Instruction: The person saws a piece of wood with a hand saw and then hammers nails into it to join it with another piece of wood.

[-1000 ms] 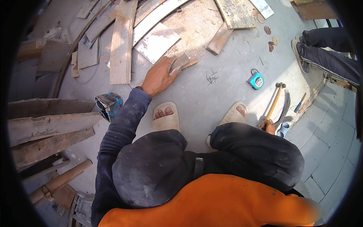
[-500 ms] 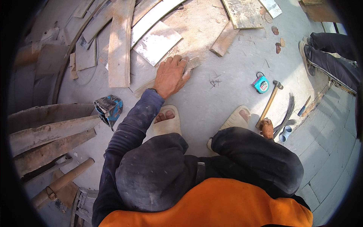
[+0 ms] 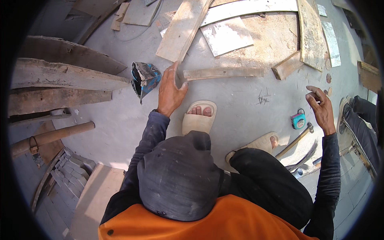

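Note:
My left hand (image 3: 171, 91) is open with fingers apart, just left of a short wooden strip (image 3: 224, 73) lying crosswise on the floor; its fingertips are near a long board (image 3: 180, 28). My right hand (image 3: 322, 108) is raised with fingers apart and loosely bent, holding nothing, above and right of the turquoise tape measure (image 3: 297, 121). A hammer (image 3: 295, 142) lies below it. Several loose nails (image 3: 263, 98) lie between the hands. A torn black and blue bag (image 3: 144, 82) is left of my left hand.
Loose boards and panels (image 3: 224, 36) cover the far floor. Stacked planks (image 3: 60, 74) and a pole (image 3: 60, 134) are at left. Another person's legs (image 3: 360, 132) are at the right. A dark wire bundle (image 3: 304, 158) and a small pale object (image 3: 297, 173) lie by the hammer.
The view has swung right. My right hand has let go of the hammer and risen. My left hand has released the wooden strip, which now lies crosswise, and moved left of it.

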`<state>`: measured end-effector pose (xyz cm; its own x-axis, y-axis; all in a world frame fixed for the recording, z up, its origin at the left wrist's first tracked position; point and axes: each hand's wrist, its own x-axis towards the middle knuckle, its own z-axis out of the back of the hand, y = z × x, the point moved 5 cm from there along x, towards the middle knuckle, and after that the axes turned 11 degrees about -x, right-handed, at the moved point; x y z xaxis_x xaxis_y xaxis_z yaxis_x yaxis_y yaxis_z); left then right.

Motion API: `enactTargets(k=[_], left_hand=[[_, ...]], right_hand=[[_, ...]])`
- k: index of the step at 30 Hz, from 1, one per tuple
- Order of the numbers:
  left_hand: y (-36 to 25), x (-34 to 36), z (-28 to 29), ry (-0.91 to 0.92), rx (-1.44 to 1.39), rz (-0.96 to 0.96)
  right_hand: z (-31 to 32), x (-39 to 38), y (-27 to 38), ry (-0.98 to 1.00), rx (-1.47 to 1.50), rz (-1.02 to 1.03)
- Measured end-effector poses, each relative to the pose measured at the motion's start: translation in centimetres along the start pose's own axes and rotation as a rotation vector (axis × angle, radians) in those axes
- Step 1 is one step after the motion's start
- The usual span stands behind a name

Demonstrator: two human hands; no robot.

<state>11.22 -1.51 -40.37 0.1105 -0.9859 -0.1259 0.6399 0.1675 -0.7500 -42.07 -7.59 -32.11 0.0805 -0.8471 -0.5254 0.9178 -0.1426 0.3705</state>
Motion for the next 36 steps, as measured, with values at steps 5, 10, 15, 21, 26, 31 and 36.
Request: enactTargets(k=[5, 10, 15, 21, 26, 31, 36], left_hand=[[2.5, -0.1, -0.8, 0.095, -0.131, -0.022], [3.1, 0.0, -1.2, 0.089, -0.206, 0.008], [3.3, 0.2, -1.4, 0.053, -0.32, 0.03], [3.0, -0.8, -2.1, -0.015, -0.395, 0.08], [3.5, -1.6, -3.1, -0.051, -0.651, 0.169], [3.7, -1.7, -3.5, -0.069, -0.743, 0.227], [3.8, -1.8, -3.7, -0.049, -0.822, 0.32]], right_hand=[[-3.5, 6.7, 9.8, 0.023, -0.177, 0.298], [-8.9, 9.0, 13.6, -0.058, -0.268, 0.268], [-11.5, 8.6, 12.9, -0.082, -0.22, 0.126], [-12.5, 7.4, 11.0, -0.112, -0.001, 0.013], [-13.8, 6.5, 10.0, -0.123, 0.466, -0.191], [-14.5, 5.7, 10.4, -0.171, 0.611, -0.317], [-14.5, 5.1, 11.0, -0.181, 0.587, -0.365]])
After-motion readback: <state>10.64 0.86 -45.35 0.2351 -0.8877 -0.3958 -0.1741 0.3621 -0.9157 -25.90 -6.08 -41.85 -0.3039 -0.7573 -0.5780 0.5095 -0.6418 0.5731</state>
